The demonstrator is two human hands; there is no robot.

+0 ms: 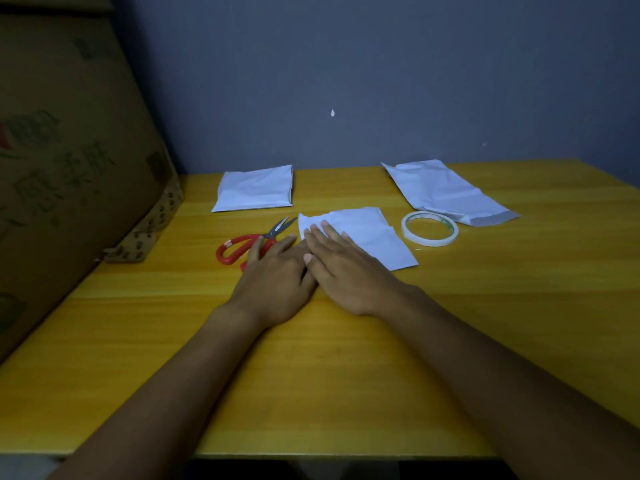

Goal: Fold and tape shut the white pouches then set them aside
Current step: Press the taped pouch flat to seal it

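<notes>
At centre frame, the white pouch [360,237] is being pressed flat on the counter [346,375] by the right hand [346,271] and left hand [277,282], fingers straight and spread, seemingly to crease its fold before taping.

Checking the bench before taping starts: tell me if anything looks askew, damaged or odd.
Nothing looks damaged or spilled. The far-right pouch lies crumpled and at an angle. The scissors sit partly under the left hand, blades slightly open. The right hand presses the middle pouch flat beside the tape roll.
</notes>
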